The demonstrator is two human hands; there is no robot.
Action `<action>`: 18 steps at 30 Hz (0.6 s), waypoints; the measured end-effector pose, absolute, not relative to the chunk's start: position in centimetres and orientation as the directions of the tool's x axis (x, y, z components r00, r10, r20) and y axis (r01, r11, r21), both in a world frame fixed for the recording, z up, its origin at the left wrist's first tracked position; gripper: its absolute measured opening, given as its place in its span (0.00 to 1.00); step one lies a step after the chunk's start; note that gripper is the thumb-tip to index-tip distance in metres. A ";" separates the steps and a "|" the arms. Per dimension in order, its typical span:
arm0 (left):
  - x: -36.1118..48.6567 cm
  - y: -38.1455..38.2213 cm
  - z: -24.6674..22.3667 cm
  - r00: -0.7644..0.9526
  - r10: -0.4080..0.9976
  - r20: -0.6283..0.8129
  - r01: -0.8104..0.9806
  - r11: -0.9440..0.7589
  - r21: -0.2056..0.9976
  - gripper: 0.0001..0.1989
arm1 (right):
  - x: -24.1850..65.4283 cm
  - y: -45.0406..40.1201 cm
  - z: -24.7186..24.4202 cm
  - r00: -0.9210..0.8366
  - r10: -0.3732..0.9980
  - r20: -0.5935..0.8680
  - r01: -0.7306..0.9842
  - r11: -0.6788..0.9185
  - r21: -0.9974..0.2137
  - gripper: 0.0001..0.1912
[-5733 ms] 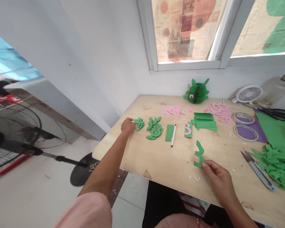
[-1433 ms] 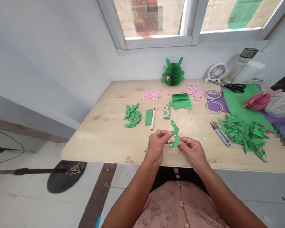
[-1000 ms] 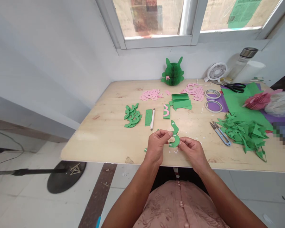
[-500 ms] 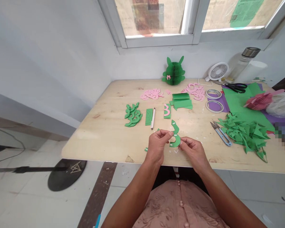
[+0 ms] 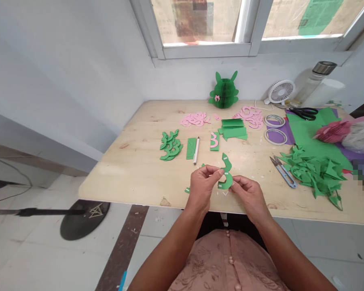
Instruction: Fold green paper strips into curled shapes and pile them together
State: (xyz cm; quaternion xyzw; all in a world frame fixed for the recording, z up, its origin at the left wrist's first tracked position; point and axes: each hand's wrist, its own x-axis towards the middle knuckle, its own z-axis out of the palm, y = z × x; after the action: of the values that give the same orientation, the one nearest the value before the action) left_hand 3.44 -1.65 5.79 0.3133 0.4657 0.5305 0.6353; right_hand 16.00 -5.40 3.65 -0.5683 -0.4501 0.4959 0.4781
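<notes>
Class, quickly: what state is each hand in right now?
Left hand: closed, holding the wavy green paper piece at its left side.
Right hand: closed, pinching its right edge.

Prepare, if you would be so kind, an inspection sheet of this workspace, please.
Surface: pale wooden tabletop, brown mark near the front edge.
Job's things: curved green cutout with small white strips, between the hands; stacked green pieces further left.
Clutter: green scraps heaped beside blue-handled snips.
Hands: left hand and right hand both hold the cutout in their fingers.
Cables: white cord by the small fan.
Surroundings: window behind; round black base on the floor.
</notes>
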 end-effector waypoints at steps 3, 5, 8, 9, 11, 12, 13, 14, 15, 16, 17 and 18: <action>3.4 -1.8 6.0 0.018 0.969 -0.247 -0.371 0.236 0.898 0.08 | 16.1 -5.4 3.6 0.101 0.988 -0.118 0.048 -0.124 -0.991 0.15; 3.3 -2.0 6.1 0.022 0.971 -0.239 -0.362 0.231 0.903 0.08 | 16.1 -5.4 3.6 0.097 0.989 -0.111 0.040 -0.116 -0.992 0.14; 3.4 -2.2 6.2 0.014 0.976 -0.215 -0.352 0.206 0.913 0.07 | 16.1 -5.5 3.6 0.093 0.989 -0.111 0.003 -0.112 -0.994 0.13; 3.4 -2.3 6.2 0.009 0.978 -0.207 -0.348 0.197 0.917 0.07 | 16.1 -5.5 3.6 0.093 0.990 -0.111 -0.010 -0.110 -0.994 0.12; 3.4 -2.4 6.2 0.005 0.982 -0.191 -0.341 0.181 0.922 0.07 | 16.1 -5.5 3.4 0.089 0.990 -0.108 -0.025 -0.106 -0.994 0.12; 3.4 -2.4 6.2 0.004 0.983 -0.185 -0.338 0.176 0.925 0.07 | 16.1 -5.5 3.4 0.088 0.991 -0.104 -0.027 -0.102 -0.994 0.12; 3.4 -2.4 6.2 0.006 0.984 -0.180 -0.335 0.171 0.927 0.07 | 16.2 -5.5 3.3 0.088 0.991 -0.099 -0.028 -0.097 -0.995 0.11; 3.3 -2.4 6.2 0.008 0.985 -0.175 -0.330 0.168 0.929 0.07 | 16.2 -5.5 3.3 0.089 0.991 -0.095 -0.028 -0.093 -0.995 0.11; 3.3 -2.4 6.2 0.008 0.985 -0.171 -0.324 0.164 0.932 0.07 | 16.2 -5.6 3.3 0.089 0.992 -0.093 -0.028 -0.090 -0.996 0.11; 3.3 -2.5 6.2 0.008 0.986 -0.167 -0.317 0.161 0.935 0.07 | 16.2 -5.6 3.3 0.090 0.992 -0.091 -0.029 -0.088 -0.996 0.11; 3.3 -2.5 6.2 0.007 0.986 -0.165 -0.310 0.159 0.937 0.07 | 16.2 -5.6 3.3 0.091 0.992 -0.088 -0.029 -0.086 -0.996 0.11; 3.3 -2.5 6.2 0.006 0.986 -0.164 -0.305 0.158 0.939 0.07 | 16.2 -5.6 3.4 0.091 0.992 -0.087 -0.027 -0.085 -0.996 0.11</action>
State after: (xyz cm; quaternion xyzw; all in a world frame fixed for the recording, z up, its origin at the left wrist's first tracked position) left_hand 3.32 -2.49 6.22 0.3696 0.4610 0.5334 0.6053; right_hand 16.19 -5.63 3.37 -0.5378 -0.4487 0.5030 0.5064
